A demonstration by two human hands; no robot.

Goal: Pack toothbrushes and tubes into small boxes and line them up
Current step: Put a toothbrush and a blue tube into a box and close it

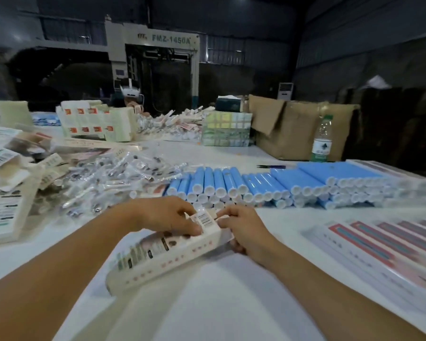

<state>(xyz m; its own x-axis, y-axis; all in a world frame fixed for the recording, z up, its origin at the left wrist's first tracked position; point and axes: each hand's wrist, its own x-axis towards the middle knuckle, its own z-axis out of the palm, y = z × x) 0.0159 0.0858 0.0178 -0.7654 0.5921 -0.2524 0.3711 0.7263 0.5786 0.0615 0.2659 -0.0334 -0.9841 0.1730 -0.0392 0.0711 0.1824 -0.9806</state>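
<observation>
A long cream small box (165,257) lies slanted on the white table (207,303) in front of me. My left hand (167,215) grips its far end from above, fingers curled over the top face. My right hand (244,230) pinches the open end flap of the same box. Behind the hands, blue tubes (268,185) with white caps are stacked in rows. Wrapped toothbrushes (113,178) lie in a loose heap at the left.
Flat unfolded boxes (8,193) pile up at far left. Filled boxes (384,249) lie side by side at the right. A water bottle (322,141), a pen (271,166) and a cardboard carton (293,129) stand behind. Another person (130,94) works across the table.
</observation>
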